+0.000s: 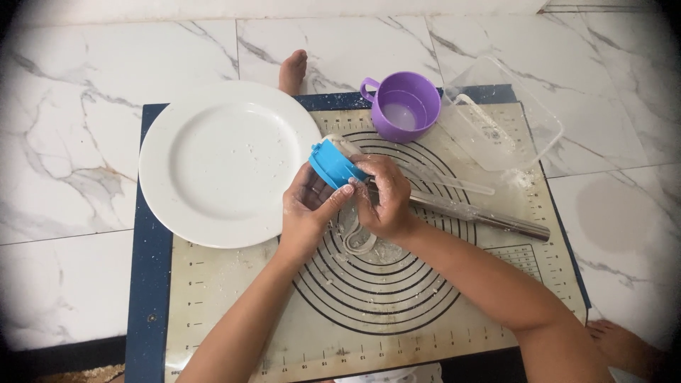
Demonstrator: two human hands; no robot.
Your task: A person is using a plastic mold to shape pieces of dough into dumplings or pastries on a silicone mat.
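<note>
Left hand (306,206) had its grip closed around a blue round cutter (332,164), thumb pressed along the lower rim, fingers curled behind it. Right hand (383,195) sat just beside, touching the cutter's right side, fingertips pinched on a pale scrap of dough (345,147) at the cutter's upper edge. Both hands were floured.

Directly below the grips lay a thin dough strip (357,241) on a baking mat (234,298) printed with concentric rings; the mat lay on the marble floor (64,142). Right of the right hand, a metal rolling pin (482,218) lay angled on the mat. Left of the left hand, a white plate (213,163), nearly touching. Beyond the grips stood a purple cup (406,106) and, further right, a tilted clear plastic container (507,128).
</note>
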